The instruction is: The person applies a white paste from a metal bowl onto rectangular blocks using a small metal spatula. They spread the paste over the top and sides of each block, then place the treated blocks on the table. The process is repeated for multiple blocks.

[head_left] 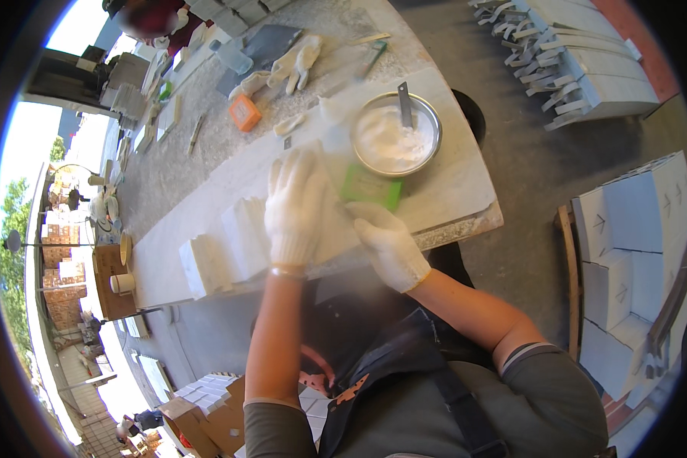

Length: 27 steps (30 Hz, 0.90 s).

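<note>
My left hand [294,202], in a white knit glove, lies stretched out flat over a pale, blurred flat piece [330,179] on the bench. Opposite it, my gloved right hand [385,240] is closed at the bench's near edge. A thin dark edge shows by its fingertips, but what it grips cannot be made out. Just beyond the right hand is a bright green block [372,188]. Behind that stands a round metal bowl [356,156] of white powder [389,141], with a grey flat-bladed scraper [404,107] standing in it. White slabs [204,266] stand left of my left hand.
Farther along the bench [221,164] lie an orange block [244,112], spare white gloves [298,65], a clear bottle [233,57] and a green-handled tool [372,59]. Stacked white pieces [622,282] stand on the right. An open cardboard box [214,420] is at lower left.
</note>
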Available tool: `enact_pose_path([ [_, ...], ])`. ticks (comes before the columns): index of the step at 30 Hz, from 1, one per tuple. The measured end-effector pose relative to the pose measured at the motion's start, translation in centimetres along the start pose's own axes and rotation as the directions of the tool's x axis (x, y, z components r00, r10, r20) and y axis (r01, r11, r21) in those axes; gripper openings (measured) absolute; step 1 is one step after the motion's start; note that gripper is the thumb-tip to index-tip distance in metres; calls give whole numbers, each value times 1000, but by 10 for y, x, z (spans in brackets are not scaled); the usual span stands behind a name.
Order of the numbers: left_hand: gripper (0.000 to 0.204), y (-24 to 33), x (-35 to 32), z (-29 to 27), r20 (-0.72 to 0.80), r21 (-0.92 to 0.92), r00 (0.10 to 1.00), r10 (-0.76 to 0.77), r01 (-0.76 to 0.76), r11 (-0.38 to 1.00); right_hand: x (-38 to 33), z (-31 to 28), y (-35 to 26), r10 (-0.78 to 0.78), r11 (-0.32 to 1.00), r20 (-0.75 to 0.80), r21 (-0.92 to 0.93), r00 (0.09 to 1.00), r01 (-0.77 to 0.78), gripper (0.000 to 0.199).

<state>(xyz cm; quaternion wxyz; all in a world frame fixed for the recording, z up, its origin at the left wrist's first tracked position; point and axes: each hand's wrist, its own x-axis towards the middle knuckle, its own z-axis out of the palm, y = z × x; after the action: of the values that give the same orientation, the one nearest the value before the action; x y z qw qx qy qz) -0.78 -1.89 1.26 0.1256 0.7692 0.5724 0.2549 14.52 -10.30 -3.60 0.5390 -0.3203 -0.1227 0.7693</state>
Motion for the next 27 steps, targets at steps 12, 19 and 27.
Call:
enact_pose_path([
  [12, 43, -2, 0, 0, -17, 14, 999, 44, -44, 999, 2, 3, 4, -41, 998, -42, 38, 998, 43, 35],
  [19, 44, -3, 2, 1, -14, 20, 999, 38, -38, 999, -1, -6, 1, 32, 990, 56, 134, 998, -39, 34],
  [27, 44, -2, 0, 2, -8, 9, 1000, -6, 7, 1000, -15, -5, -1, 115, 993, -56, 41, 992, -113, 31],
])
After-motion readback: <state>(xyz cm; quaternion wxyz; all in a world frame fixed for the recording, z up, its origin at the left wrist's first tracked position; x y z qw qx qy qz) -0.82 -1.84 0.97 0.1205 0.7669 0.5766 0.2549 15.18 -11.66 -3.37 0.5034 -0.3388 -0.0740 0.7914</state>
